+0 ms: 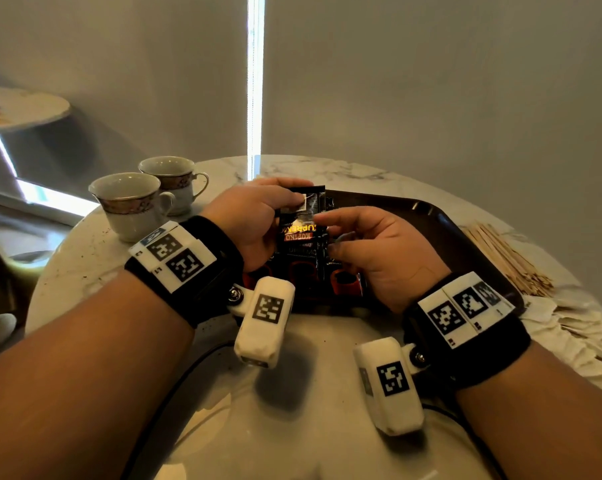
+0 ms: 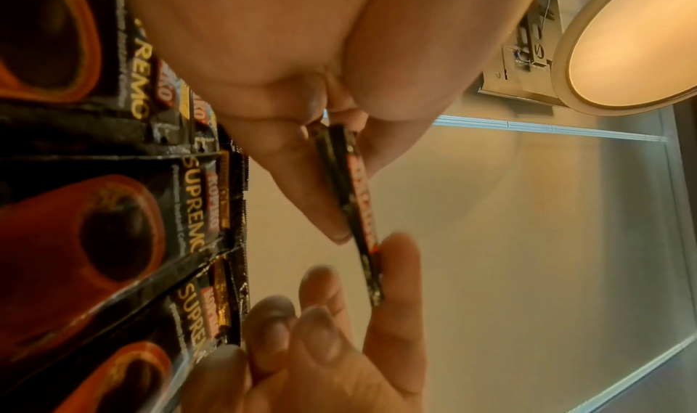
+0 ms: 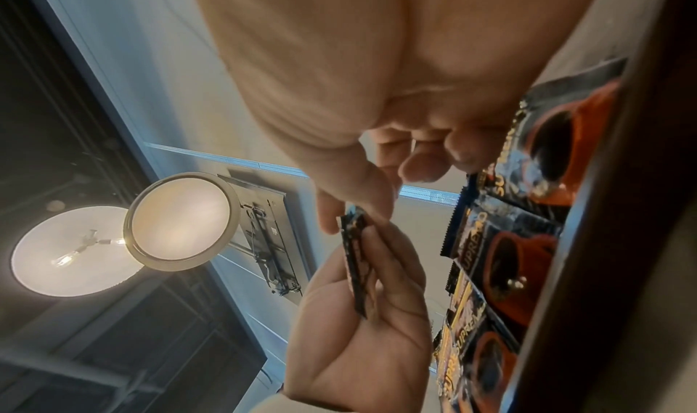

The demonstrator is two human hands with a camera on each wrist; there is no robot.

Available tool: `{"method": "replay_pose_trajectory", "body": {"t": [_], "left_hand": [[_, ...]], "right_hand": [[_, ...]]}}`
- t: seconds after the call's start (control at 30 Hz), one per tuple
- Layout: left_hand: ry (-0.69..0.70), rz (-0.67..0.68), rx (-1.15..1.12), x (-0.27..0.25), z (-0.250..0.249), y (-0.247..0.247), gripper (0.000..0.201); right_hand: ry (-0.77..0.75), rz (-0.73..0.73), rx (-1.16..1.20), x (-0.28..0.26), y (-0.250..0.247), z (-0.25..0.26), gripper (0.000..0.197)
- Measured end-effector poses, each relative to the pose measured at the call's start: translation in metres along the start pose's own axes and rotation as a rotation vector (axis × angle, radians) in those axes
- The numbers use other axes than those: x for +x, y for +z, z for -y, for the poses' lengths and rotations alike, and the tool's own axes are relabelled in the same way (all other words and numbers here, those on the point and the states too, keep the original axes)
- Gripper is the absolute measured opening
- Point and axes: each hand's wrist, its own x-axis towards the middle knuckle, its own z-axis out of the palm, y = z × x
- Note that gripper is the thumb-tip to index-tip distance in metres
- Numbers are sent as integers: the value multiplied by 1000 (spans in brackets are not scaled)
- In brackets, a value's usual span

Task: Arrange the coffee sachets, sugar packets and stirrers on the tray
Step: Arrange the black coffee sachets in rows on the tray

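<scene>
1. My left hand (image 1: 254, 220) pinches a black coffee sachet (image 1: 306, 206) by its upper part, thumb on the front face, fingers curled behind it.
2. The held sachet stands roughly upright, above the tray (image 1: 472, 244), between my two hands.
3. My right hand (image 1: 379, 251) is just right of that sachet, palm turned toward it, fingers loosely curled; in the left wrist view its fingertips (image 2: 399, 258) touch the sachet's lower edge.
4. Whether the right hand truly grips the sachet or only touches it, I cannot tell; the contact is blurred.
5. Sachet look: glossy black foil, gold "SUPREMO" lettering, a red brand label, a small white patch near the top, crimped edges. Seen edge-on from the wrists it is thin and flat.
6. More sachets (image 1: 313, 271) of the same kind lie flat on the tray below my hands, side by side and partly overlapping, each printed with a red-orange cup of dark coffee.
7. The tray is dark brown with a raised rim, under and beyond both hands.
8. Wooden stirrers (image 1: 507, 258) lie in a loose heap on the marble table (image 1: 95, 258), right of my right hand, just beside the tray's right rim.
9. Pale sugar packets (image 1: 569, 327) are spread on the table near my right wrist, nearer than the stirrers.
10. Two patterned teacups (image 1: 133, 202) stand left of my left hand, off the tray, touching or nearly so.
</scene>
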Motion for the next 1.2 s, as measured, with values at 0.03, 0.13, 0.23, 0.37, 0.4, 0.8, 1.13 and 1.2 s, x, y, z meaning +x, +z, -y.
{"method": "replay_pose_trajectory", "body": {"t": [0.03, 0.13, 0.23, 0.37, 0.4, 0.8, 1.13, 1.2], "left_hand": [[1, -1, 3, 0, 0, -1, 26], [3, -9, 28, 0, 2, 0, 26], [0, -21, 67, 1, 4, 0, 21], [-44, -37, 86, 1, 4, 0, 15], [-83, -18, 78, 0, 3, 1, 13], [-111, 124, 140, 1, -4, -10, 32], [-88, 42, 287, -1, -1, -6, 14], [-113, 37, 284, -1, -2, -6, 14]], "right_hand": [[8, 5, -7, -1, 1, 2, 41], [5, -5, -27, 0, 1, 0, 36], [-39, -51, -39, 0, 4, -3, 33], [-125, -132, -86, 1, 3, -3, 23], [-148, -162, -72, 1, 3, -3, 18], [-86, -416, -13, 5, -3, -3, 10], [28, -321, -153, 9, 0, -8, 11], [48, -316, -136, 8, 0, -7, 4]]}}
